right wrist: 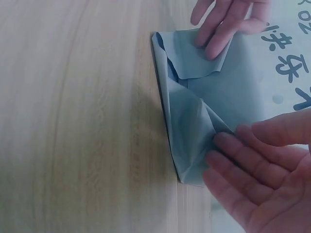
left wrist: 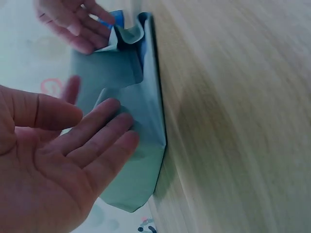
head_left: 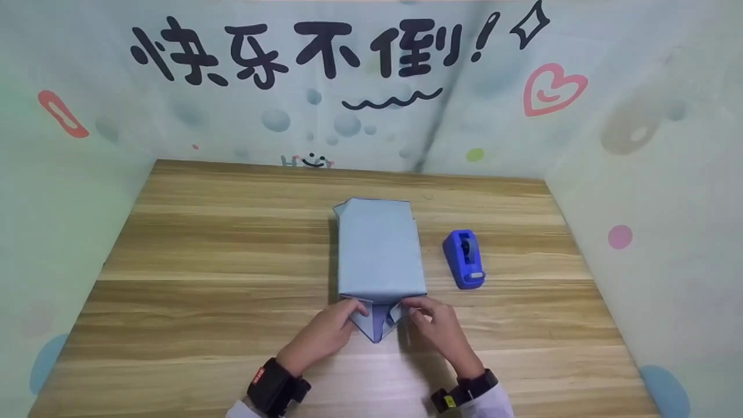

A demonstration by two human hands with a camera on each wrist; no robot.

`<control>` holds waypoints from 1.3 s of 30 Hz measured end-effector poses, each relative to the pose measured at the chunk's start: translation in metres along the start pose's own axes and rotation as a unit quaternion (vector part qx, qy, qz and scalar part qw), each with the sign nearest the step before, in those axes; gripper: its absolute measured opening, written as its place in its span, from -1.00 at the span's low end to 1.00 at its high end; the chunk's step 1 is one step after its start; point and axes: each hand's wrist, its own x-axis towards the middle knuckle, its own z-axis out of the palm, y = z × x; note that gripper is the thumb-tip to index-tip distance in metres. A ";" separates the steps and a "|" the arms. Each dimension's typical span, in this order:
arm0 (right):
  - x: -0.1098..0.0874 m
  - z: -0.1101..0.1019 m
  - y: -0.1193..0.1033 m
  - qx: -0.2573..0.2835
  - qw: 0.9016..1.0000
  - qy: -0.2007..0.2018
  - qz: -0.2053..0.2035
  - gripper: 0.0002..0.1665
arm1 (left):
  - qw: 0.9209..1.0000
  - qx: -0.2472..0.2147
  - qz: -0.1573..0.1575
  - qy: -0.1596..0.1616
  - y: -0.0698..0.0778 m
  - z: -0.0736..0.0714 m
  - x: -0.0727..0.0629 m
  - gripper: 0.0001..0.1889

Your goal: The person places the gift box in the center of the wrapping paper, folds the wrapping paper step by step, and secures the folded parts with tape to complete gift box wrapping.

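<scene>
A box-shaped parcel in light blue wrapping paper (head_left: pixel 380 247) lies lengthwise on the table, its near end partly folded into a pointed lower flap (head_left: pixel 376 335). At the left corner of that end, my left hand (head_left: pixel 328 328) touches a folded-in side of paper; its fingers (left wrist: pixel 109 141) lie nearly straight against the paper in the left wrist view. Opposite it, my right hand (head_left: pixel 438 328) rests at the right corner. In the right wrist view its extended fingers (right wrist: pixel 233 170) press into a creased paper fold (right wrist: pixel 192 131), the thumb standing apart.
A blue tape dispenser (head_left: pixel 464 261) stands on the wooden table (head_left: pixel 232 244) to the right of the parcel. At the parcel's far left corner a bit of paper (head_left: pixel 342 207) sticks out. Printed curtains (head_left: pixel 348 133) border the table at the back and both sides.
</scene>
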 end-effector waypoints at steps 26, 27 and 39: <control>0.013 0.002 0.003 -0.048 0.985 -0.157 -0.058 -0.67 | 0.976 0.193 0.036 -0.099 -0.004 0.000 0.001 -0.58; 0.012 -0.002 0.004 -0.061 0.986 -0.148 -0.055 -0.68 | 0.980 0.170 0.024 -0.105 -0.005 -0.003 0.000 -0.58; 0.011 -0.007 -0.003 -0.148 0.981 -0.119 -0.030 -0.74 | 0.998 0.026 -0.016 -0.049 -0.010 -0.016 0.004 -0.64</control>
